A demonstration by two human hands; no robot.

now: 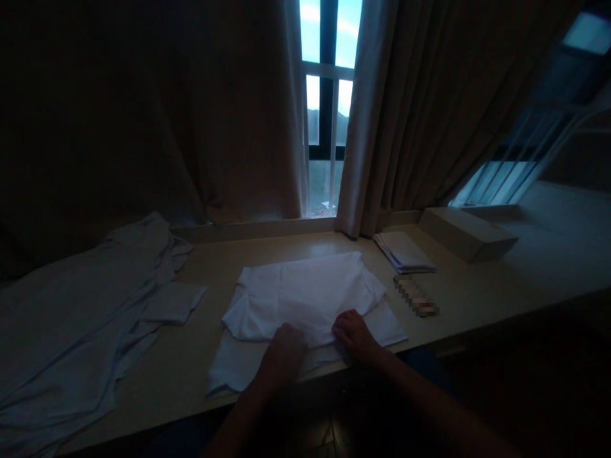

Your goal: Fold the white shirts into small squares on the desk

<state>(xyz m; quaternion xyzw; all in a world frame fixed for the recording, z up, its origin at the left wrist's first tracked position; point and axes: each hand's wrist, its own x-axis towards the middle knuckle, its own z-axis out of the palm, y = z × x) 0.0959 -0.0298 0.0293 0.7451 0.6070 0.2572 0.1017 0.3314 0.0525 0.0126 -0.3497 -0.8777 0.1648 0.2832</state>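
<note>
A white cloth garment point(305, 296), partly folded over itself, lies on the pale table point(205, 343) in front of me. At its near edge my left hand point(286, 350) rests on the fabric, blurred, its fingers hard to make out. My right hand point(352, 334) is a little to the right, fingers curled and pressed together on the same near edge of the cloth. Lower layers of the garment spread out to both sides beneath the folded part.
More white garments point(95, 318) lie heaped at the left. Behind and right are a folded white cloth point(405, 251), a pixelated flat object point(416, 296) and a pale box point(468, 232). Curtains point(405, 108) hang along the table's far edge.
</note>
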